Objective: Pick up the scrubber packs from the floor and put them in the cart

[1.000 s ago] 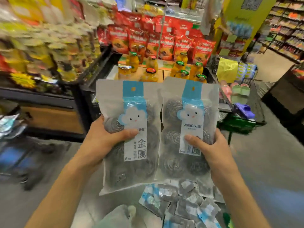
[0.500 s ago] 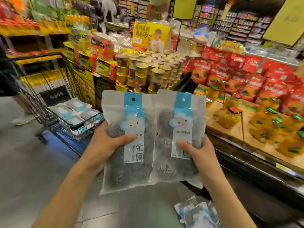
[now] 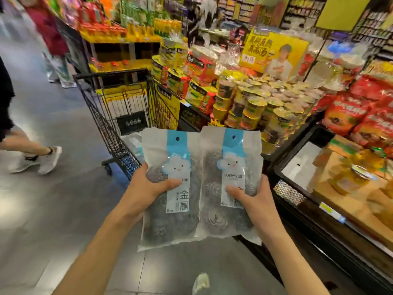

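With the view now swung from the floor pile to the cart point(image 3: 119, 116) at centre frame, two scrubber packs point(image 3: 200, 184) are held before it, one gripped in each hand point(image 3: 146, 188), ready for dropping in.

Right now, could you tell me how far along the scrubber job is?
Done: at least one pack seems to lie in the cart. In hand: the left hand and right hand each hold a pack. Left: dropping both in; no floor packs show.
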`<state>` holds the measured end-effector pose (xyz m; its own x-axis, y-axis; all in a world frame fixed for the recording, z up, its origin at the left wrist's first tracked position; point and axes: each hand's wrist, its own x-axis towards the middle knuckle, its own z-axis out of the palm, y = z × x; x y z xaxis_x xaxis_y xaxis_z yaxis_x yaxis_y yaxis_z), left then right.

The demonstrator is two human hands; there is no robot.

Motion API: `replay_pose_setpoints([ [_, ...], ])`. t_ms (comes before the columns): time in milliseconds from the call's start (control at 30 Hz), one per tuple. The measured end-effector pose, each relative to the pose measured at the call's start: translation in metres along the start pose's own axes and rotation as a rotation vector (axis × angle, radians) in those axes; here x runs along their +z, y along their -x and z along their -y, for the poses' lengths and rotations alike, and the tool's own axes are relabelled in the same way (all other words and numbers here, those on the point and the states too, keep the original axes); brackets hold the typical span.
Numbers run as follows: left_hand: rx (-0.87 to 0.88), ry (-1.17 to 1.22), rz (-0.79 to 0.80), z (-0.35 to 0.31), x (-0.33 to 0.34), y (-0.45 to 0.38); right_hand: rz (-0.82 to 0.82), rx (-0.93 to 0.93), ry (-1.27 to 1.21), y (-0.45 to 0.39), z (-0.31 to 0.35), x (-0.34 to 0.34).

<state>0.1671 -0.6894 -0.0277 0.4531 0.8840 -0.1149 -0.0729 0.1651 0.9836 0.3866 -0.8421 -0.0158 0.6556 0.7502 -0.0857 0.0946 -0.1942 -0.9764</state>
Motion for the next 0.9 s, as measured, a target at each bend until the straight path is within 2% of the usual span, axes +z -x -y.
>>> replay_pose_setpoints([
  [533,-0.115,-0.07,-0.347,0.009,-0.013,-0.204,0.368,-0.02,0.068,-0.292,-0.006,0.087],
  [700,-0.148,-0.052,-0.462,0.012,-0.029,-0.242,0.479,-0.027,0.11,-0.353,-0.005,0.129],
  [900,-0.183,-0.039,-0.522,0.027,-0.062,-0.295,0.545,-0.023,0.196,-0.411,-0.01,0.187],
])
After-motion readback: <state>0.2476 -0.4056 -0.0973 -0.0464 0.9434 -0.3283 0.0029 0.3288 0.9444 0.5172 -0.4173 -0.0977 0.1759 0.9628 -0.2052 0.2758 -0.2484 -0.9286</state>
